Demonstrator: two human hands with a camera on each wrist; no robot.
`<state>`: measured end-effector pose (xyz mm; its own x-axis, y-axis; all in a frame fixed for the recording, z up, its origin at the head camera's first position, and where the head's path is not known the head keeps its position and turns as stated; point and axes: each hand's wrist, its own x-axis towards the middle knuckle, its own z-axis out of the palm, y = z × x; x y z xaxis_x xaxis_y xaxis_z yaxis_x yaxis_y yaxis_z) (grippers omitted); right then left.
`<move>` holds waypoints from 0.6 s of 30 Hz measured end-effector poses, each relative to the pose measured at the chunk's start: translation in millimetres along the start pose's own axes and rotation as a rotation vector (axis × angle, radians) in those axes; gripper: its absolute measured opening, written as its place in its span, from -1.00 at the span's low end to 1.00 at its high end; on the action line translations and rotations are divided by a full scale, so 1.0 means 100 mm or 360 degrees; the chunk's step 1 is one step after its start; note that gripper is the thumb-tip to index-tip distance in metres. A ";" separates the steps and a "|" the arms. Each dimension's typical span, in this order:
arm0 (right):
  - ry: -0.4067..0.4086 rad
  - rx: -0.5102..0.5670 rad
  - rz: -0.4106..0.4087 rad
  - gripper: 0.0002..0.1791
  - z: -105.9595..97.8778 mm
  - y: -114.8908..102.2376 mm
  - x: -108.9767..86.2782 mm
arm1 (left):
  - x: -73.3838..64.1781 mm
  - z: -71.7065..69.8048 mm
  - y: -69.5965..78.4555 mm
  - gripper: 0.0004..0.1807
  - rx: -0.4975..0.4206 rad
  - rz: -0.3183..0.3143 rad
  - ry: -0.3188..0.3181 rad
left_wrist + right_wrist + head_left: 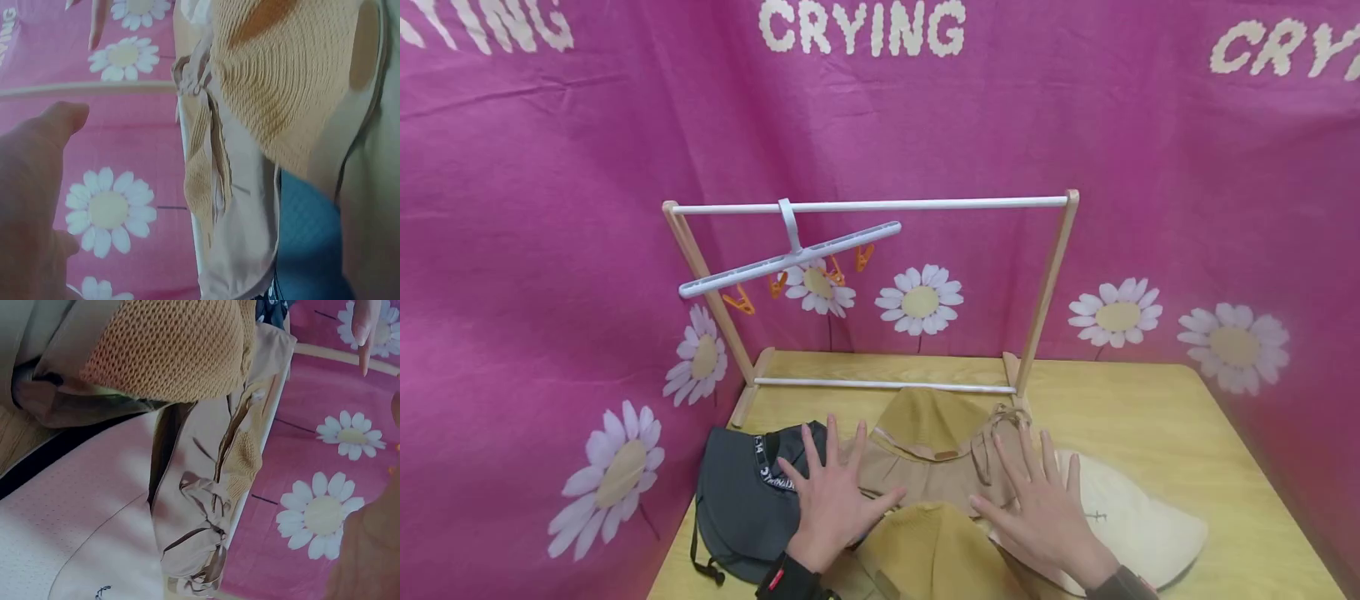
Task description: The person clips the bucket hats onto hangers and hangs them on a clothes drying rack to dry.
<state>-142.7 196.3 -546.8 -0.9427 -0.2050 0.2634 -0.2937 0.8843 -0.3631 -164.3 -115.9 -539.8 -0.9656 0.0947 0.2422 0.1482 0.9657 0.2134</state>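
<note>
Both hands are spread above a group of hats, fingers straight, holding nothing. My left hand (832,507) is over the edge of a dark hat (745,500) with a lettered band and a cord. The right hand (1048,521) hovers beside a cream cap (1138,521) with small dark script. Between and beyond the hands lies a beige-brimmed hat with a tan knitted crown (928,421) and tie strings (206,506). Another hat with a mustard-tan textured crown (943,554) lies nearest me, cut off by the lower frame edge. In the wrist views the hands show only in part.
A small wooden rack (1051,292) with a white top bar (925,204) stands at the table's back. From it a pale blue hanger (827,250) hangs tilted, with several orange clips (865,257). Pink cloth (970,125) with daisies surrounds the yellow wooden table (1150,417).
</note>
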 end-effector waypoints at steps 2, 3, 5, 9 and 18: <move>0.0001 0.0027 0.0022 0.04 0.01 0.07 0.04 | 0.08 0.01 -0.04 0.24 -0.0047 -0.0031 -0.0013; -0.0009 0.0037 0.0041 0.05 0.02 0.10 0.07 | 0.12 0.01 -0.07 0.24 -0.0061 -0.0054 -0.0024; -0.0033 0.0053 0.0079 0.07 0.05 0.14 0.11 | 0.17 -0.01 -0.14 0.24 -0.0095 -0.0105 -0.0030; 0.0010 0.0052 0.0121 0.06 0.12 0.26 0.22 | 0.29 -0.05 -0.29 0.24 -0.0156 -0.0170 -0.0034; 0.0113 0.0119 0.0164 0.08 0.18 0.48 0.41 | 0.53 -0.07 -0.57 0.24 -0.0148 -0.0211 -0.0003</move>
<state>-198.2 222.4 -569.8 -0.9555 -0.0822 0.2832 -0.2095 0.8649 -0.4560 -222.4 -167.6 -532.2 -0.9784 -0.0314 0.2043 0.0387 0.9432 0.3300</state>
